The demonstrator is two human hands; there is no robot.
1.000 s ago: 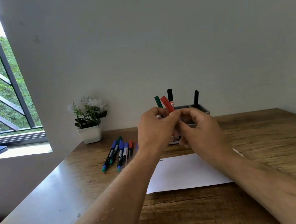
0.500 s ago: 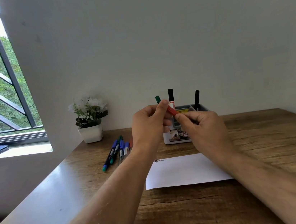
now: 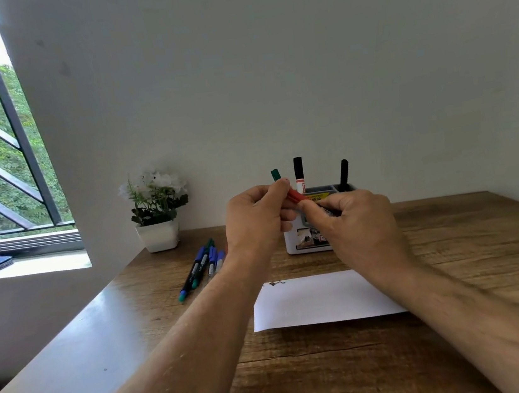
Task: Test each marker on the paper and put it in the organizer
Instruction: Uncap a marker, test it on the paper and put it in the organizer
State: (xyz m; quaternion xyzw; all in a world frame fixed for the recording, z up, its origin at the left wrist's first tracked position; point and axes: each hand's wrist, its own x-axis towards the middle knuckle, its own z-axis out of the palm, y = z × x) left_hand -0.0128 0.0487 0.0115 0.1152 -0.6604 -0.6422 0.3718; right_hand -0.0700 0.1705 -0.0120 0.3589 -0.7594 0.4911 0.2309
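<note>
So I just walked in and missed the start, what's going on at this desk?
A person holds a red marker in both hands above the desk: the left hand grips one end, the right hand the other. Three markers already stand in the organizer; several more lie to its left. The paper bears a small scribble in one corner.

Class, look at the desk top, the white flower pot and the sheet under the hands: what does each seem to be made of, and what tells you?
Desk top: wood or wood-look laminate, semi-gloss; grain lines plus window glare at its left edge.
Flower pot: probably glazed ceramic or plastic; smooth, evenly white.
Sheet: paper, matte, thin, lying flat.
</note>
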